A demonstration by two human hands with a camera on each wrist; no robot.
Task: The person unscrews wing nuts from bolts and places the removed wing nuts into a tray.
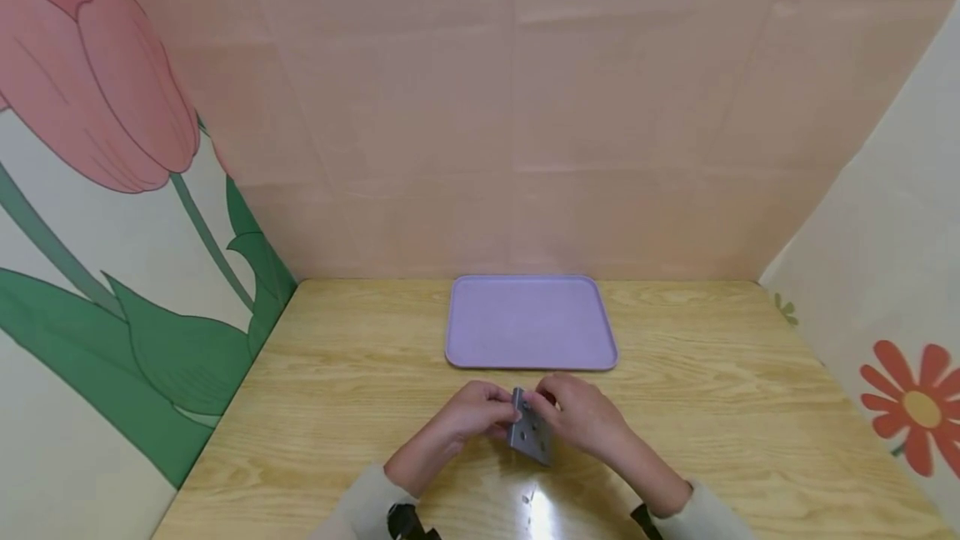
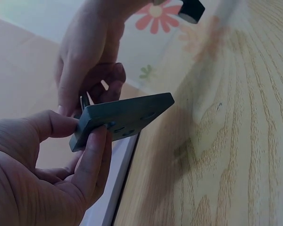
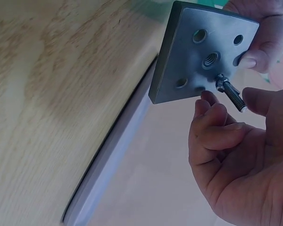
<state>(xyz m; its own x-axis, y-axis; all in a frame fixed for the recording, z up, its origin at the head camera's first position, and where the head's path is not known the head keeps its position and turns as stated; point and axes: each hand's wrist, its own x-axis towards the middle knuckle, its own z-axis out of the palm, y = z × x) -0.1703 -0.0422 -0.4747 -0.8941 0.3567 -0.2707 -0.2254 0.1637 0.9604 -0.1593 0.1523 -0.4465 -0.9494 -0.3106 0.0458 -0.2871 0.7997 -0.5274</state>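
A square grey metal plate [image 3: 191, 61] with several round holes is held tilted above the table. My left hand [image 1: 477, 412] pinches its edge between thumb and fingers, seen close in the left wrist view. A threaded bolt [image 3: 235, 97] sticks out from the plate's face near one corner, with a nut-like collar [image 3: 220, 83] at its base. Around this bolt curl the thumb and fingers of my right hand [image 3: 245, 155], the thumb beside its free end. The head view shows my right hand [image 1: 583, 415] close against the plate's upper edge.
Beyond the hands, a shallow purple tray [image 1: 531, 323] lies on the wood-grain table [image 1: 360, 373] by the back wall. A pink cloth [image 1: 510, 107] covers that wall. Flower-printed panels stand left and right. Dark straps [image 1: 408, 521] show at the wrists.
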